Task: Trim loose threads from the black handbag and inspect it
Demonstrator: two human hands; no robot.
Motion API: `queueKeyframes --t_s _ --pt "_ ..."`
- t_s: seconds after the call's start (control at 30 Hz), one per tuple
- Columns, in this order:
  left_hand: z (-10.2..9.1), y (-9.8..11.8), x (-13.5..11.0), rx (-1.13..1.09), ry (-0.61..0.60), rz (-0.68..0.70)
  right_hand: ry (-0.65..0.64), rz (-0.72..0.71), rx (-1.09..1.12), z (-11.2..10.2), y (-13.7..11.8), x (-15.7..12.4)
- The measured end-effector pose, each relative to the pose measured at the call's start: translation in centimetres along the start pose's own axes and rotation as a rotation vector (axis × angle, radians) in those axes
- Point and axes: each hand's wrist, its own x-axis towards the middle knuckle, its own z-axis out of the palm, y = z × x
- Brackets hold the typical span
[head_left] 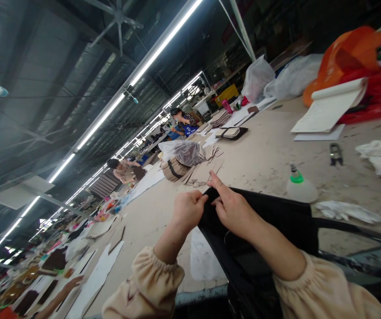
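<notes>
Workshop table [266, 153], cluttered. Near, right of centre, we have a black strapped item [285, 212]: left hand [187, 210] pinching its far-left corner, probably steadying it; right hand [235, 208] against it, forefinger extended, grip unclear.

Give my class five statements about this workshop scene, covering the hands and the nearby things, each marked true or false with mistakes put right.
1. The left hand grips the edge of the black bag. True.
2. The right hand is balled into a fist. False: its index finger is stretched out.
3. The bottle has a green band at its neck. True.
4. The notepad is shut. False: its top is folded back.
5. A white glove lies near the bottle. True.
</notes>
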Motion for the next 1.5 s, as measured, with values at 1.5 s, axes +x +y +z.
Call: queueKeyframes --t_s 1.5 --pt "-4.2 -1.3 -2.4 -0.667 -0.246 -0.525 0.225 -0.250 -0.498 -10.5 -5.0 -3.8"
